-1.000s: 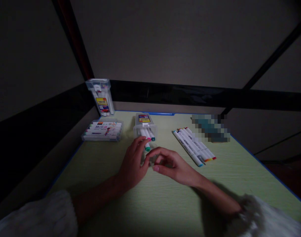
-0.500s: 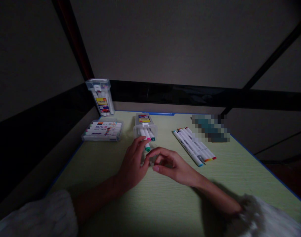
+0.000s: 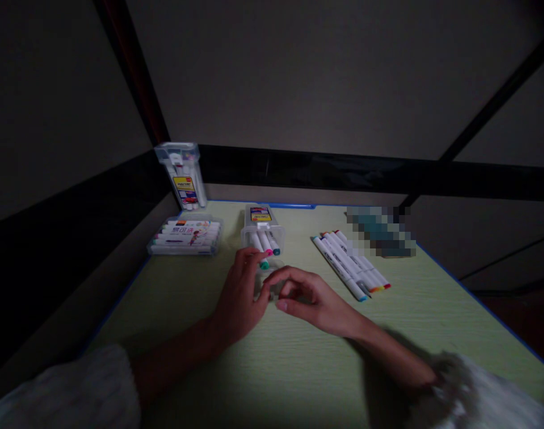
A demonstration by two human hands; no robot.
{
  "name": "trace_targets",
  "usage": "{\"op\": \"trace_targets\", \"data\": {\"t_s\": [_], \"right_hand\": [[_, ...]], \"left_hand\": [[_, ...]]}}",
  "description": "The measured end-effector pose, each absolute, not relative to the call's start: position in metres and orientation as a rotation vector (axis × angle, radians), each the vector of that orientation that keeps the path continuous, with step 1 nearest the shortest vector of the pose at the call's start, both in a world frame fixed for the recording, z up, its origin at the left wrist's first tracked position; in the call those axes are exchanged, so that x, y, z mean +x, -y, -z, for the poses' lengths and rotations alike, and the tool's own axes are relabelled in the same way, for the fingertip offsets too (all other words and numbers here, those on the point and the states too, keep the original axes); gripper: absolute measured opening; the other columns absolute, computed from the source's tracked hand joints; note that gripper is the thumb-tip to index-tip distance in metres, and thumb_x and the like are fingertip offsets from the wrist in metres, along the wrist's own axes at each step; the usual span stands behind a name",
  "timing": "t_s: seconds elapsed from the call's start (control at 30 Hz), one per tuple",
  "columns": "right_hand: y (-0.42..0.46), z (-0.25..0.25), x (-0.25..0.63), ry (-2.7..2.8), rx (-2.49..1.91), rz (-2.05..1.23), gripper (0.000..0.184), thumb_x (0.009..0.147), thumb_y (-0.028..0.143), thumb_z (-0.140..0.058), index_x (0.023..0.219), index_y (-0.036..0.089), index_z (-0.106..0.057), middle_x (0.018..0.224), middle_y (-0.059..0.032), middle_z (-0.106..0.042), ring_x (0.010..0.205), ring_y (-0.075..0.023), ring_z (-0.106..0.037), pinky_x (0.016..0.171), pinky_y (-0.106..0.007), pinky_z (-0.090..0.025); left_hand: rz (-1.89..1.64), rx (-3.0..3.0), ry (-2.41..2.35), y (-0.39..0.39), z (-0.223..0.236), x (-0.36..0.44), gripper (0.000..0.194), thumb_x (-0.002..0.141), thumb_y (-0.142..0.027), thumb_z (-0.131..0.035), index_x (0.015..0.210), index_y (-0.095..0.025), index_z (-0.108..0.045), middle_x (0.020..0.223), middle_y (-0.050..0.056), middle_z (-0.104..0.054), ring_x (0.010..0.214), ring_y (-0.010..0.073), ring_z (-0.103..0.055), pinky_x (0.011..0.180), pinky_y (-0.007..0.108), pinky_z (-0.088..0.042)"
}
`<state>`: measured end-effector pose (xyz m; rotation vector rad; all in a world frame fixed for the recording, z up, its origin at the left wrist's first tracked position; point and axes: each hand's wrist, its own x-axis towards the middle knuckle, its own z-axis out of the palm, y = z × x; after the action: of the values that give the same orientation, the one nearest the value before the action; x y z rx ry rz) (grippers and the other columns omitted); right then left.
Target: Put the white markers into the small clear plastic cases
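Note:
A clear marker case (image 3: 263, 229) lies with its mouth toward me, and several white markers (image 3: 263, 241) show inside, one with a pink cap end. A marker with a green cap (image 3: 264, 264) pokes out at the front, partly covered by my fingers. My left hand (image 3: 241, 293) has its fingertips on or just above this marker, thumb apart from the fingers. Curled around the case's clear lid (image 3: 276, 288) are the fingers of my right hand (image 3: 315, 302); its index fingertip meets my left thumb. Exact contact with the see-through lid is hard to make out.
Several white markers (image 3: 350, 262) lie side by side at the right, beside a blurred-out flat item (image 3: 381, 232). At the left lies a flat marker box (image 3: 186, 237), with an upright marker case (image 3: 185, 179) behind it. A wall stands beyond the table (image 3: 298, 369).
The green-capped marker has slid a little farther into the case, away from me. My left fingertips have shifted slightly; the right hand has stayed in place.

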<state>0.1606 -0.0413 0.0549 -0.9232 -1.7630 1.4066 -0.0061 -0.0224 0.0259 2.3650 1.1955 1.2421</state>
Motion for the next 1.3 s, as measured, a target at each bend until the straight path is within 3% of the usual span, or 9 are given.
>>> {"op": "trace_targets", "data": {"t_s": [0.27,1.3], "right_hand": [[0.0413,-0.0551,0.1611,1.770,-0.939,-1.406,0.021,0.078,0.026,-0.061,0.096,0.018,-0.055,0.069,0.0039,-0.047,0.060,-0.0095,-0.044,0.056,-0.024,-0.037],[0.0419,-0.0573,0.1606,1.781,-0.920,-1.401,0.020,0.078,0.024,-0.060,0.096,0.017,-0.055,0.070,0.0037,-0.048,0.061,-0.0093,-0.045,0.056,-0.024,-0.038]], "left_hand": [[-1.248,2.376,-1.174,0.0223,-0.0291,-0.0056,0.044,0.072,-0.003,-0.046,0.113,-0.019,-0.043,0.109,0.008,-0.043,0.106,0.0211,-0.046,0.093,0.038,-0.043],[-1.115,2.423,-1.246,0.0211,-0.0238,-0.0075,0.045,0.079,-0.010,-0.043,0.123,-0.017,-0.039,0.135,0.014,-0.039,0.126,0.0256,-0.038,0.104,0.045,-0.035]]}}
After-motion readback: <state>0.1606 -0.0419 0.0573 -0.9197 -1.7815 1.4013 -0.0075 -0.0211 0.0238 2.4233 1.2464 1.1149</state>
